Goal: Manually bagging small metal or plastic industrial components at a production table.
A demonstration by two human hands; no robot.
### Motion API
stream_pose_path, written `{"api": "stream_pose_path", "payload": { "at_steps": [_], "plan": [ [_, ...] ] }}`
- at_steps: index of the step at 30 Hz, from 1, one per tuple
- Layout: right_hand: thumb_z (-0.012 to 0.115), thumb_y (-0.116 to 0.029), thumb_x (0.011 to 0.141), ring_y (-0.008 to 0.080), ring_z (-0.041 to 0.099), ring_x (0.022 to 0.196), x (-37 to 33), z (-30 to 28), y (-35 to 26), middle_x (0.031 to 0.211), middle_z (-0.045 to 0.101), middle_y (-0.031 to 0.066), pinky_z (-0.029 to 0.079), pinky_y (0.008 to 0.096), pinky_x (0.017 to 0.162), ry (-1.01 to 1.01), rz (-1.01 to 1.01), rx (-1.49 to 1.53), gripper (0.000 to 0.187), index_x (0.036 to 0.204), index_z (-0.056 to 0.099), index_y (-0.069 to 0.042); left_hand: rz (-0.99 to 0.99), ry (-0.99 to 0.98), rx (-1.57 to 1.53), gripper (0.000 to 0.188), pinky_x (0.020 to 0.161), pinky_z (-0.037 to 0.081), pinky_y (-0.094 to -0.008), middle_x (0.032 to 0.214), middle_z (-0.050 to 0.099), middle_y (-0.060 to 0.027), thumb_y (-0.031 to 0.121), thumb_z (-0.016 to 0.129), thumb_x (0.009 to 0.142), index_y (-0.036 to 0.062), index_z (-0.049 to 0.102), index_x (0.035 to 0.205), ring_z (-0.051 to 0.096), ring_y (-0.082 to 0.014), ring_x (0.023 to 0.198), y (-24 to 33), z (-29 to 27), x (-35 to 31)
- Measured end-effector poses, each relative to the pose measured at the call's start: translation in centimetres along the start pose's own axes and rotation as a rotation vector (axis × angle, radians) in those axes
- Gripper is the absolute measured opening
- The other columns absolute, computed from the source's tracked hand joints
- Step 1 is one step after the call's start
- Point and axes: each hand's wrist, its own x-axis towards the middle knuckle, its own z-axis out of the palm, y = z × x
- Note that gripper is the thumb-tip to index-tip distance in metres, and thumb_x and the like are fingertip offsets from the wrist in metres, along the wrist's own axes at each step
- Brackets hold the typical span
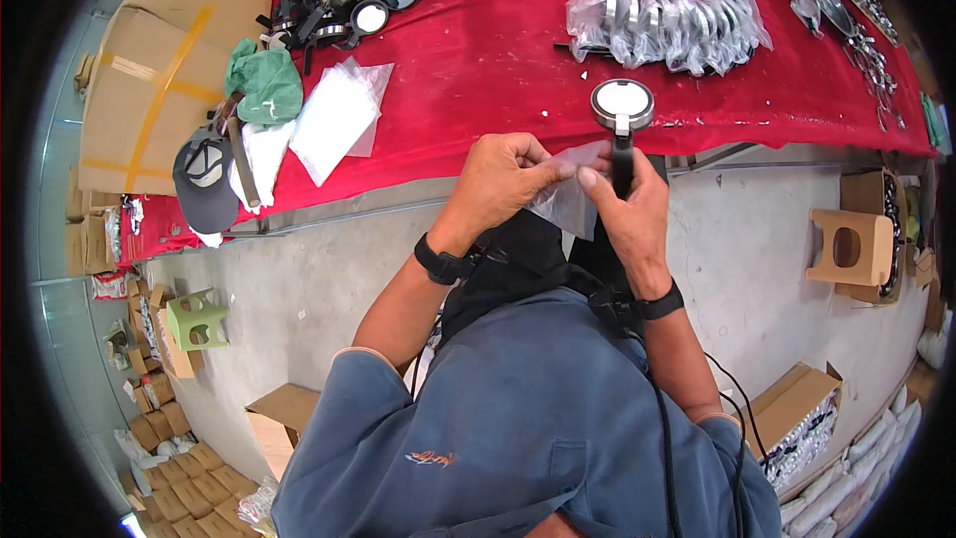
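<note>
Head view: a worker's right hand (631,207) closes around the dark handle of a round-headed piece (622,102), holding it upright in the frame, its long axis running away from the body and its pale disc beyond the fingertips. Just to the left, the left hand (506,179) pinches a clear plastic bag (573,207) between thumb and fingers. The bag hangs between the two hands, beside the handle and left of it; the right hand is the nearer to the piece, and whether the bag's mouth is parted cannot be told. Beyond the right hand, on the red-covered counter (478,70), lies a row of bagged pieces (669,28). Beyond the left hand and off to its left rest flat clear bags (337,120), and farther out sits a heap of unwrapped black-and-silver pieces (370,18). A grey cap (199,189) lies farthest left of these.
</note>
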Motion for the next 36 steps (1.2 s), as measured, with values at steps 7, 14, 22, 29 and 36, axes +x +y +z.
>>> {"api": "stream_pose_path", "payload": {
  "at_steps": [7, 14, 22, 29, 36],
  "plan": [
    [0.087, -0.018, 0.092, 0.0103, 0.066, 0.094, 0.7, -0.2, 0.2, 0.104, 0.073, 0.0048, 0.055, 0.0277, 0.085, -0.105, 0.193, 0.365, 0.049, 0.13, 0.067, 0.005, 0.065, 0.018, -0.088, 0.033, 0.057, 0.043, -0.0226, 0.076, 0.064, 0.0043, 0.029, 0.085, 0.098, 0.0037, 0.069, 0.082, 0.055, -0.0024, 0.068, -1.4, 0.8, -0.3],
    [0.085, -0.007, 0.089, 0.0092, 0.064, 0.087, 0.6, 0.0, 0.4, 0.096, 0.07, 0.0006, 0.054, 0.0272, 0.083, -0.077, 0.075, 0.194, 0.042, 0.127, 0.069, 0.002, -0.085, -0.029, -0.433, 0.036, 0.053, 0.042, -0.0217, 0.073, 0.062, 0.0047, 0.036, 0.084, 0.098, 0.0072, 0.065, 0.088, 0.054, -0.0025, 0.063, -2.2, 2.0, -1.0],
    [0.077, -0.004, 0.089, 0.0072, 0.058, 0.078, 2.2, -2.0, 0.1, 0.09, 0.067, -0.002, 0.05, 0.0257, 0.073, 0.153, -0.03, -0.05, 0.035, 0.122, 0.07, 0.003, 0.178, 0.22, 0.02, 0.023, 0.051, 0.039, -0.0197, 0.072, 0.062, 0.0052, 0.023, 0.081, 0.101, 0.0027, 0.071, 0.102, 0.052, -0.0007, 0.058, -1.7, 2.0, -1.2],
    [0.079, -0.01, 0.088, 0.0117, 0.059, 0.072, 2.7, -2.7, 1.8, 0.086, 0.069, 0.0031, 0.051, 0.0299, 0.069, 0.169, -0.098, -0.34, 0.035, 0.12, 0.071, 0.002, 0.405, 0.433, 0.23, 0.012, 0.062, 0.046, -0.0257, 0.077, 0.066, -0.0018, 0.007, 0.077, 0.095, -0.0036, 0.073, 0.099, 0.06, -0.0079, 0.069, -0.8, 2.8, 0.1],
    [0.079, -0.024, 0.094, 0.0098, 0.054, 0.065, -1.7, -6.9, 2.1, 0.081, 0.068, 0.0029, 0.044, 0.0274, 0.061, -0.033, -0.062, 0.052, 0.032, 0.109, 0.072, 0.004, 0.334, 0.453, 0.261, 0.015, 0.063, 0.048, -0.0304, 0.076, 0.069, -0.006, 0.009, 0.074, 0.093, -0.0029, 0.082, 0.098, 0.063, -0.011, 0.07, -0.7, 3.3, 0.8]
  ]
}}
